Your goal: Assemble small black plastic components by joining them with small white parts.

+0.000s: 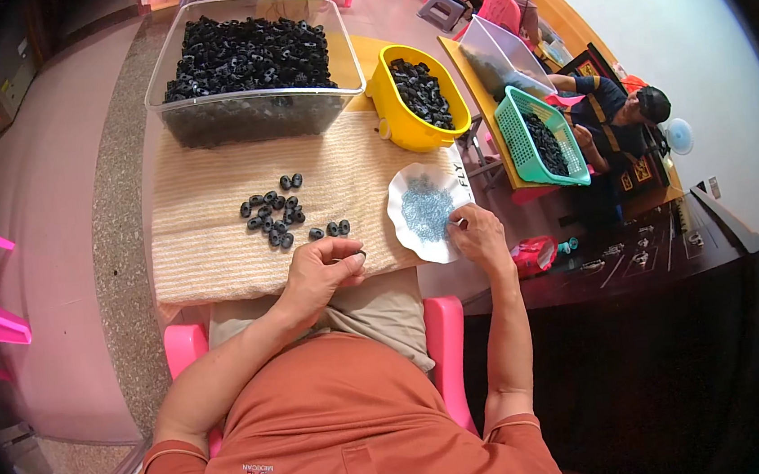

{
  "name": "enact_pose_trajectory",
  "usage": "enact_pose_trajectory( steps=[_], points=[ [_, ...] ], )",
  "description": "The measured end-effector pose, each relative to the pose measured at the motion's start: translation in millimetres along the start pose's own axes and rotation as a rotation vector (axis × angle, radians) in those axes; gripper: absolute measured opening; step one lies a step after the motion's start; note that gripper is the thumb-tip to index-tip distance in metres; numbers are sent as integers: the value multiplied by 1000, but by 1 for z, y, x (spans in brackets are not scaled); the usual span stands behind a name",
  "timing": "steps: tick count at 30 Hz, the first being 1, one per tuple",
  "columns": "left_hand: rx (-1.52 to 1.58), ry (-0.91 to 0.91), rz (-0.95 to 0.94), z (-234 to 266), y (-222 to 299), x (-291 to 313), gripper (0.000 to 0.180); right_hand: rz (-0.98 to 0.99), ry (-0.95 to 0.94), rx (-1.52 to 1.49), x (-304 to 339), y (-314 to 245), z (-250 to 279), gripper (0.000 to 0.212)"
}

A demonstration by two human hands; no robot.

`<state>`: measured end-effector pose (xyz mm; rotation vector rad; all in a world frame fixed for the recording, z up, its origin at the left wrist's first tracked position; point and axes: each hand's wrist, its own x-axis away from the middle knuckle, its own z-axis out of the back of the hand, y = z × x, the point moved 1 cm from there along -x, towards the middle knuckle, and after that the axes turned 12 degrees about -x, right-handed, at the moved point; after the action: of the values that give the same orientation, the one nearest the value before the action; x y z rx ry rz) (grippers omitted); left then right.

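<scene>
My left hand (318, 274) is closed in a pinch near the table's front edge, with a small black part (362, 254) showing at its fingertips. My right hand (480, 231) reaches over the right rim of a white scalloped dish (400, 181), its fingers drawn together. Whatever those fingers hold is too small or hidden to make out. Many tiny clear bluish pieces (427, 207) lie in the dish. Beyond my left hand, several black oval parts (279, 219) are spread in a loose group on a striped cream cloth (206, 261).
A clear tub (251, 113) heaped with black parts stands at the back left, beside a yellow basin (410, 126) of similar parts. To the right, a person (612, 113) sits by a teal basket (525, 147). Pink chair arms (446, 348) flank me.
</scene>
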<state>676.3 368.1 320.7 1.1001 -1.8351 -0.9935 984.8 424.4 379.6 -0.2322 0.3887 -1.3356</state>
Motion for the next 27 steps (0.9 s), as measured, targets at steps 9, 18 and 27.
enact_pose_trajectory(
  steps=[9, 18, 27],
  points=[
    [-4, 5, 3, 0, 0, 1, 23, 5, 13, -36, -1, -2, -2, 17],
    [-5, 1, -2, 0, 1, 2, 22, 116, 46, -77, 19, -37, 0, 19],
    [-3, -3, -7, -1, -3, 0, 22, 265, 34, 39, 45, -57, -17, 31]
  ],
)
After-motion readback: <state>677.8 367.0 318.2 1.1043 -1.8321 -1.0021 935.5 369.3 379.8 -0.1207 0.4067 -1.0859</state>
